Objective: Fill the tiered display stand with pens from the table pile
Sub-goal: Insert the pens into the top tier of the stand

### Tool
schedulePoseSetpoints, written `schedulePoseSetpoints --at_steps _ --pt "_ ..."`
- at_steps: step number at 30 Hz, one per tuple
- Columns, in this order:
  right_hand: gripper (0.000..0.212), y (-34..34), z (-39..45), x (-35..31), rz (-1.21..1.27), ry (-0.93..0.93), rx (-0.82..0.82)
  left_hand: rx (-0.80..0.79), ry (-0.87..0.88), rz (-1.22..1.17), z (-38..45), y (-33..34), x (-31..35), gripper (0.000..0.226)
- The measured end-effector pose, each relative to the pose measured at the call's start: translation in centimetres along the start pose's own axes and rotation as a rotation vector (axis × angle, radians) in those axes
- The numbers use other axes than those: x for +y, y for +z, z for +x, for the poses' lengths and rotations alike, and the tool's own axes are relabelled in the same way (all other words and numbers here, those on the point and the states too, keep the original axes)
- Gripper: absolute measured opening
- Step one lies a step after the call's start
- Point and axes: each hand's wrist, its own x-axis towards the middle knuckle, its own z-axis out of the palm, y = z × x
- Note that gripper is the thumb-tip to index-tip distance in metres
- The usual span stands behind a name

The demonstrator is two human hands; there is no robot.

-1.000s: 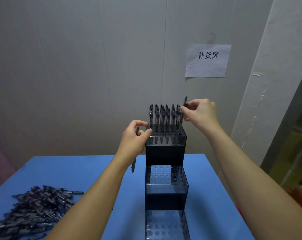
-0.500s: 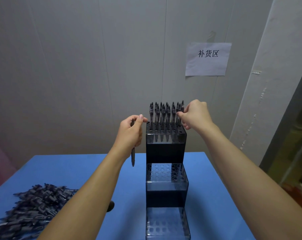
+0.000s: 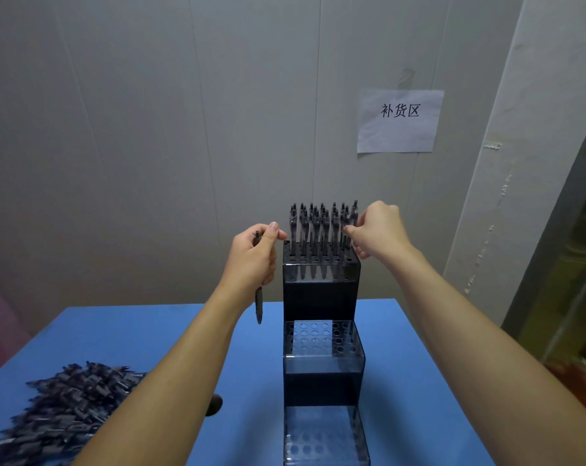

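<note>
Blue tabletop against pale panelled wall; paper sign taped above and right of stand. Black three-tier plastic display stand at table centre. Top tier packed with upright dark pens; middle tier and bottom tier show bare holes. Left hand, just left of top tier, grips spare dark pen hanging point down. Right hand, fingers curled, pinches pen at top tier's right edge. Loose dark pen pile lies low left of stand. Judgement: roughly one third done.

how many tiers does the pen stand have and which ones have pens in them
3. The top tier, between both hands, is packed with upright pens. The middle tier and the bottom tier show only empty holes; the bottom one is partly cut off by the frame.
</note>
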Motion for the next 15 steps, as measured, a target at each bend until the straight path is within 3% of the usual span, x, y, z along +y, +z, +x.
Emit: schedulePoseSetpoints --at_steps 15 --pt "0.025 0.23 -0.89 -0.64 -0.078 -0.008 -0.056 0.009 0.005 0.036 -0.94 -0.35 0.31 0.029"
